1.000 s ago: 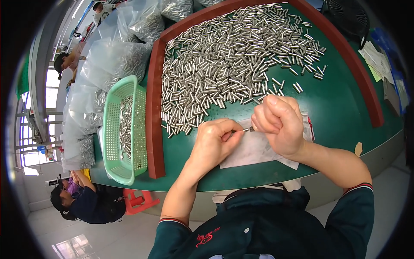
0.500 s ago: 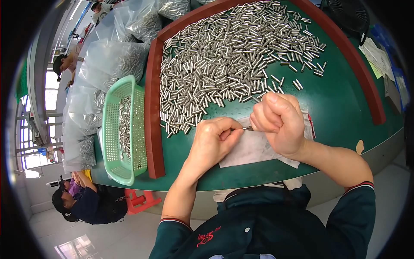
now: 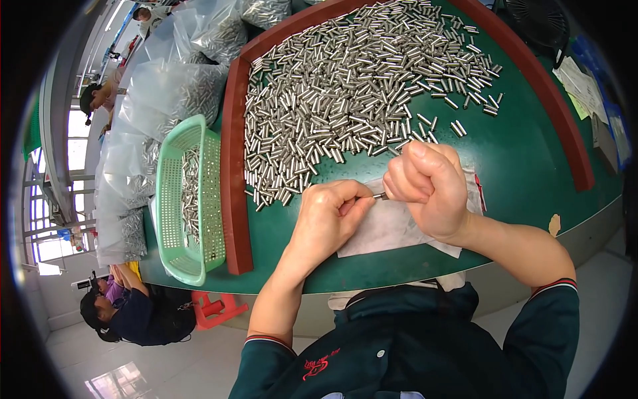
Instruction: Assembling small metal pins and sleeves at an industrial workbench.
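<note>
Pin [image 3: 379, 196], between left hand [image 3: 330, 216] and right hand [image 3: 430, 189]

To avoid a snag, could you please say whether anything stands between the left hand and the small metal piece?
Nothing visible: the left hand pinches one end of the small metal piece; the right hand is at the other.

A factory workshop, shown by heaped metal pins [image 3: 332, 100] and filled bags [image 3: 156, 93] (co-workers [image 3: 153, 316] nearby).

Dark green short-sleeved shirt [image 3: 425, 352], its cuffs [image 3: 269, 341] edged in narrow red and white stripes [image 3: 557, 284]; a pale round button [image 3: 380, 354] in front, red embroidery [image 3: 319, 365] on the left chest.
</note>
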A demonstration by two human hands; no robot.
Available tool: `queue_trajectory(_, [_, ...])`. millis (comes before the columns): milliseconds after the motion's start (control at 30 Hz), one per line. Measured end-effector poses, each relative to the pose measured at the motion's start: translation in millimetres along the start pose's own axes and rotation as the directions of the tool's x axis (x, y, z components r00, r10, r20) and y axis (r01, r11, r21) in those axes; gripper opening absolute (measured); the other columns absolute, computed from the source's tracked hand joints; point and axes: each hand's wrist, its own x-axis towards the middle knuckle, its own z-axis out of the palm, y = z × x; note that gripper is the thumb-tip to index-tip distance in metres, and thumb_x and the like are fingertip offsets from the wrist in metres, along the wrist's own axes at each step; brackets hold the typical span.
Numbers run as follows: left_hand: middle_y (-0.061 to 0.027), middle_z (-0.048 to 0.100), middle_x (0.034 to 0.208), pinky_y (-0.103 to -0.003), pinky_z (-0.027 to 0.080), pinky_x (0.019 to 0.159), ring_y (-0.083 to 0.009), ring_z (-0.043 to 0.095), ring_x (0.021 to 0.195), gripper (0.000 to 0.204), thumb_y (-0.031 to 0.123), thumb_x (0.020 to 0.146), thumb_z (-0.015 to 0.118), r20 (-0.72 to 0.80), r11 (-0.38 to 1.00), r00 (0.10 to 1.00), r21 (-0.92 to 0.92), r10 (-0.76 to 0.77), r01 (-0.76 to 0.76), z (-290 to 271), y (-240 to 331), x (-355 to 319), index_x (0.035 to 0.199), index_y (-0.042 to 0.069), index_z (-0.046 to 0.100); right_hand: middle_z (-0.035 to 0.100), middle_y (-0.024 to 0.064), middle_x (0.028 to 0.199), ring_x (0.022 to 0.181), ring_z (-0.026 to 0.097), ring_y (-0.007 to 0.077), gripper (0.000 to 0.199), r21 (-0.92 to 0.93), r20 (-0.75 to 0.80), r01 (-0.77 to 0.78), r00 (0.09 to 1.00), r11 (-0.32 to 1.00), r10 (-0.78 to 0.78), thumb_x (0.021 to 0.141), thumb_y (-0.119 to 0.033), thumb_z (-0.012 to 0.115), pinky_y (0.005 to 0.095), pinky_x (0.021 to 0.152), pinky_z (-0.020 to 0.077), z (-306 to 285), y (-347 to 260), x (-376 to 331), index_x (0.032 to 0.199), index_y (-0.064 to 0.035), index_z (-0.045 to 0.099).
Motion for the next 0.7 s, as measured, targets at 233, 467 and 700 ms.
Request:
queue_trajectory(233, [-0.0107, 0.05, 0.054, -0.031, 0.038, 0.045, -0.0227, 0.048, 0.045, 0.005, 0.001, 0.067, 0.061, 0.015, 1.0, 1.0, 0.017, -0.026, 0.026, -4, 8, 2, 0.068, -0.001, 0.056, 0.025, -0.002, 0.041, 0.04, 0.018, 0.0076, 0.04, -0.091, 0.015, 0.035, 0.999, 0.995, -0.034, 0.086, -0.017, 0.034, 0.0241, 0.041, 0.0191, 6, 1, -3, 0.048, -0.011, 0.024])
queue_trajectory(467, [-0.012, 0.051, 0.054, -0.031, 0.039, 0.045, -0.0242, 0.049, 0.045, 0.005, 0.001, 0.067, 0.061, 0.019, 0.999, 1.0, 0.037, -0.015, 0.015, -4, 10, 1, 0.068, -0.002, 0.056, 0.025, -0.0019, 0.043, 0.042, 0.019, 0.0074, 0.039, -0.157, 0.027, 0.07, 0.997, 0.985, -0.067, 0.086, -0.016, 0.035, 0.0237, 0.043, 0.0203, 11, 3, -8, 0.05, -0.0102, 0.024])
queue_trajectory(700, [-0.0119, 0.05, 0.052, -0.031, 0.039, 0.044, -0.0234, 0.048, 0.043, 0.005, 0.002, 0.066, 0.061, 0.02, 0.996, 0.998, 0.066, -0.054, 0.053, -1, 14, 1, 0.068, -0.001, 0.057, 0.031, -0.0038, 0.051, 0.049, 0.025, 0.004, 0.033, -0.096, 0.052, 0.091, 0.995, 0.991, -0.086, 0.083, -0.014, 0.042, 0.0227, 0.043, 0.0207, 7, 9, -6, 0.053, -0.0051, 0.033])
